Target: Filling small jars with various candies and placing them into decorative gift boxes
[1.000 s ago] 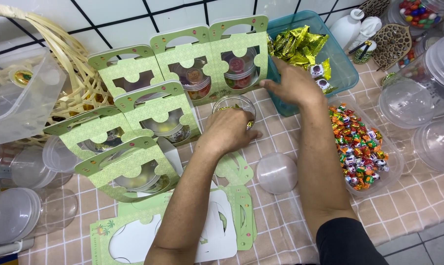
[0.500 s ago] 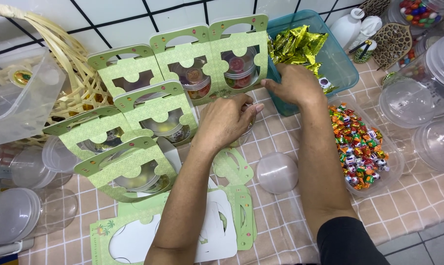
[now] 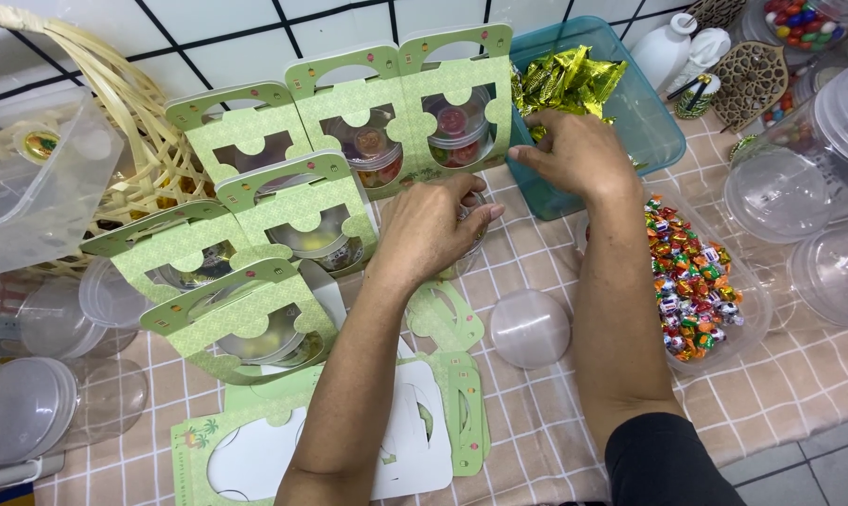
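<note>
At centre frame I see my left hand point(image 3: 433, 230) closed over a clear jar point(image 3: 469, 245). My right hand point(image 3: 574, 155), upper right, pinches gold sweets point(image 3: 560, 82) from the bin point(image 3: 653, 131). A nudge could tip the jar.

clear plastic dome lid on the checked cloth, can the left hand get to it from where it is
Probably yes. The clear plastic dome lid lies alone on the checked cloth, just right of the left forearm. The left hand is cupped over a small clear jar, so it would have to let go first.
</note>
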